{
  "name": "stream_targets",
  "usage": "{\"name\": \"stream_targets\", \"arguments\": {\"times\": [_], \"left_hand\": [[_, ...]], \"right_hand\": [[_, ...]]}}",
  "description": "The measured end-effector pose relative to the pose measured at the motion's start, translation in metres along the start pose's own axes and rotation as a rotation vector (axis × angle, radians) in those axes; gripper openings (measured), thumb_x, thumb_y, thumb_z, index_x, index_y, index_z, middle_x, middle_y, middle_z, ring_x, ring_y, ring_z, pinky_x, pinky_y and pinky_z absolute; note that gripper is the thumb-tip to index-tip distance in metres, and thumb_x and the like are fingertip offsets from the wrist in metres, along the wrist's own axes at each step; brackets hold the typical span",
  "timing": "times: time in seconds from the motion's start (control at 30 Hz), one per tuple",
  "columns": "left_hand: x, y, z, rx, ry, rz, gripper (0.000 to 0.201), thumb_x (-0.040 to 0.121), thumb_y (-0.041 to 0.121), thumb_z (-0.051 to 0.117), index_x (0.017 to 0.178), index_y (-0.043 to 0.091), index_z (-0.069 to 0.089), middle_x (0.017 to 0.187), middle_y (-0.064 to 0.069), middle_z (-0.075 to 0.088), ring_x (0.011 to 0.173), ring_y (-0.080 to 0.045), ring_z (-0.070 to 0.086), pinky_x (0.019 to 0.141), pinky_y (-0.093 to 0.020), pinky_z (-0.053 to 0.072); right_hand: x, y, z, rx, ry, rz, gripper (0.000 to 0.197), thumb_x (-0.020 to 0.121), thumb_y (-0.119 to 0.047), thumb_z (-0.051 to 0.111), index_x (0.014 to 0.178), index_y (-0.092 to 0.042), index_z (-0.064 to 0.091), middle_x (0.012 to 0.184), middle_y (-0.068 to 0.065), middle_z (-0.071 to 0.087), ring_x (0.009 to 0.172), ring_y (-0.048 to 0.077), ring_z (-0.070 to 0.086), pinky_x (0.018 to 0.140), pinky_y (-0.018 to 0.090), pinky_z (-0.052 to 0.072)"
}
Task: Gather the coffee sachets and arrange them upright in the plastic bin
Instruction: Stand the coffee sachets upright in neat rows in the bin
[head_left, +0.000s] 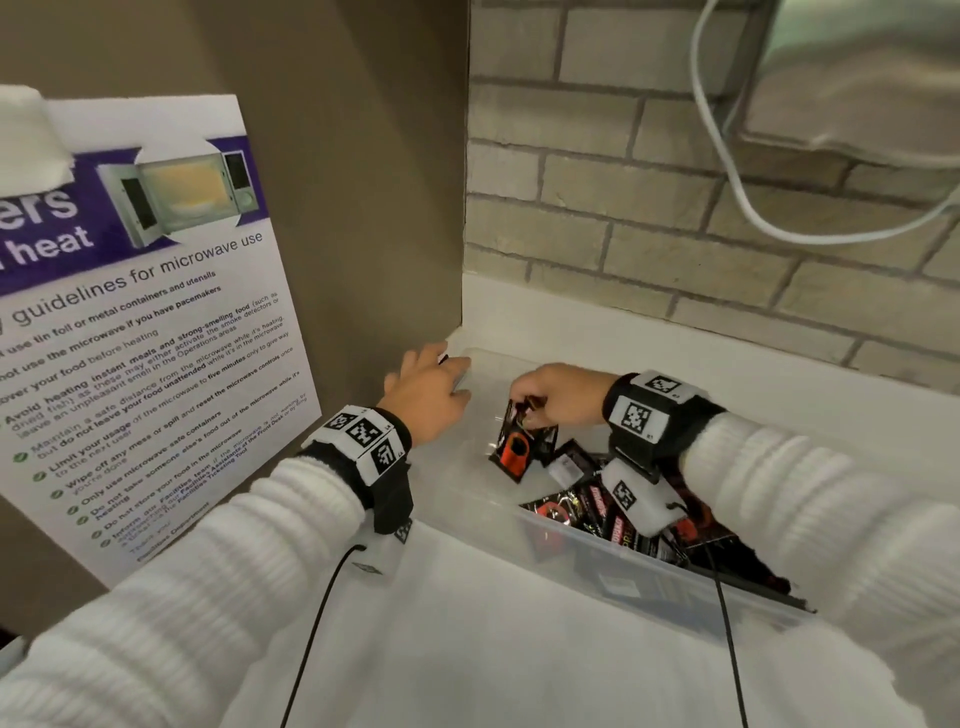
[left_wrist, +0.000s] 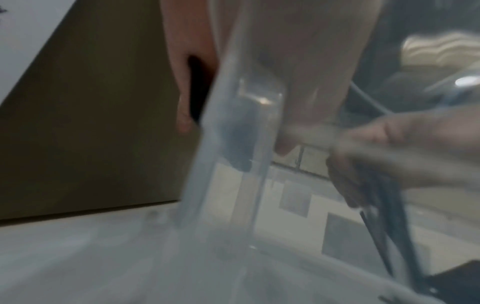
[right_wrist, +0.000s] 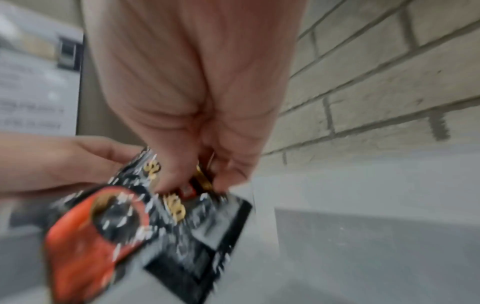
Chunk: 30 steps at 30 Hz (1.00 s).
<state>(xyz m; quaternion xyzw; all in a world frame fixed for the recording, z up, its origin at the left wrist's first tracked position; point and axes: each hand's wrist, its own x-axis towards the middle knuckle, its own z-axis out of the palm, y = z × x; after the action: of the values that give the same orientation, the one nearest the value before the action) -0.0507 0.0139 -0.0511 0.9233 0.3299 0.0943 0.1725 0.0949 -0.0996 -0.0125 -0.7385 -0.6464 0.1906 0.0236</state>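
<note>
Brick-backed counter (head_left: 519, 649): right hand (head_left: 558, 392) pinches sachets (head_left: 522, 441) (upright).

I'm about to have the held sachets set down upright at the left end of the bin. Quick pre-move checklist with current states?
1. Right hand pinches the held sachets by their top edge: ok.
2. Left hand steadies the plastic bin at its left end: ok.
3. Bin floor below the held sachets is bare: ok.
4. Loose sachets stand upright: not ok, they lie in a heap.
5. Number held: cannot tell.
</note>
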Motion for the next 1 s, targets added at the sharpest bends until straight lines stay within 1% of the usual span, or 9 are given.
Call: {"name": "stream_targets", "arguments": {"times": [0.1,0.23,0.33,0.43,0.57,0.67,0.77,0.9,1.0], "left_hand": [[-0.003,0.012,-0.015,-0.383,0.116,0.058,0.038,0.100,0.033,0.034,0.132,0.022,0.050,0.146,-0.001,0.038,0.134,-0.017,0.029,0.113,-0.031,0.017],[-0.004,0.033,-0.030,-0.937,-0.153,0.025,0.053,0.081,0.063,0.048,0.118,0.027,0.053,0.125,-0.008,0.057,0.113,-0.024,0.057,0.104,-0.041,0.041],[-0.005,0.036,-0.025,-1.093,-0.265,0.083,0.027,0.093,0.014,0.055,0.118,0.008,0.048,0.099,-0.015,0.063,0.085,-0.028,0.066,0.080,-0.038,0.056],[-0.002,0.030,-0.019,-1.269,-0.192,0.061,0.026,0.093,-0.001,0.049,0.119,0.000,0.045,0.089,-0.014,0.063,0.070,-0.021,0.066,0.072,-0.033,0.056],[0.004,0.024,-0.021,-1.373,-0.016,-0.004,0.021,0.096,0.003,0.044,0.116,0.005,0.052,0.099,-0.013,0.066,0.075,-0.017,0.069,0.077,-0.028,0.056],[0.005,0.019,-0.021,-1.396,0.010,-0.030,0.027,0.100,0.014,0.037,0.125,0.008,0.047,0.103,-0.008,0.067,0.081,-0.018,0.066,0.072,-0.027,0.057],[0.005,0.015,-0.018,-1.478,-0.022,-0.064,0.029,0.102,0.023,0.030,0.126,0.017,0.045,0.107,-0.007,0.066,0.090,-0.019,0.063,0.073,-0.029,0.055],[0.009,0.014,-0.011,-1.433,-0.012,-0.085,0.028,0.102,0.024,0.029,0.126,0.022,0.043,0.114,-0.005,0.061,0.098,-0.018,0.061,0.070,-0.026,0.054],[0.012,0.013,-0.007,-1.388,-0.003,-0.106,0.023,0.102,0.019,0.031,0.115,0.027,0.048,0.108,0.000,0.061,0.096,-0.017,0.062,0.076,-0.028,0.055]], "right_hand": [[-0.005,0.002,-0.016,0.260,0.221,-0.037,0.007,0.089,-0.008,0.057,0.093,-0.013,0.058,0.086,0.001,0.052,0.083,0.015,0.048,0.064,0.012,0.036],[-0.003,-0.008,-0.031,0.530,0.286,-0.084,0.023,0.084,0.001,0.062,0.101,-0.013,0.055,0.085,0.003,0.060,0.070,0.011,0.053,0.066,0.018,0.044],[0.003,-0.013,-0.030,0.619,0.353,-0.072,0.032,0.084,-0.002,0.063,0.109,-0.015,0.049,0.072,-0.001,0.054,0.061,0.010,0.048,0.058,0.015,0.042],[0.009,-0.015,-0.025,0.675,0.455,0.005,0.031,0.095,-0.019,0.050,0.124,-0.014,0.040,0.089,0.003,0.055,0.076,0.015,0.054,0.065,0.022,0.044],[0.011,-0.012,-0.017,0.899,0.490,0.153,0.051,0.091,-0.040,0.054,0.131,-0.024,0.026,0.105,-0.003,0.052,0.087,0.008,0.054,0.074,0.025,0.046],[0.015,-0.002,-0.012,1.277,0.541,0.204,0.042,0.088,-0.025,0.059,0.123,-0.022,0.035,0.086,-0.004,0.046,0.069,0.009,0.048,0.061,0.025,0.042],[0.015,0.006,-0.005,1.686,0.505,0.129,0.026,0.092,-0.009,0.039,0.117,-0.009,0.047,0.074,0.001,0.046,0.053,0.012,0.046,0.053,0.025,0.044],[0.014,0.006,0.005,1.799,0.467,0.028,0.028,0.095,-0.008,0.035,0.114,-0.001,0.054,0.081,0.010,0.063,0.070,0.023,0.061,0.073,0.031,0.053],[0.016,0.004,0.004,1.657,0.511,0.012,0.030,0.096,-0.015,0.042,0.119,-0.010,0.060,0.100,0.009,0.067,0.087,0.024,0.063,0.080,0.033,0.051]]}}
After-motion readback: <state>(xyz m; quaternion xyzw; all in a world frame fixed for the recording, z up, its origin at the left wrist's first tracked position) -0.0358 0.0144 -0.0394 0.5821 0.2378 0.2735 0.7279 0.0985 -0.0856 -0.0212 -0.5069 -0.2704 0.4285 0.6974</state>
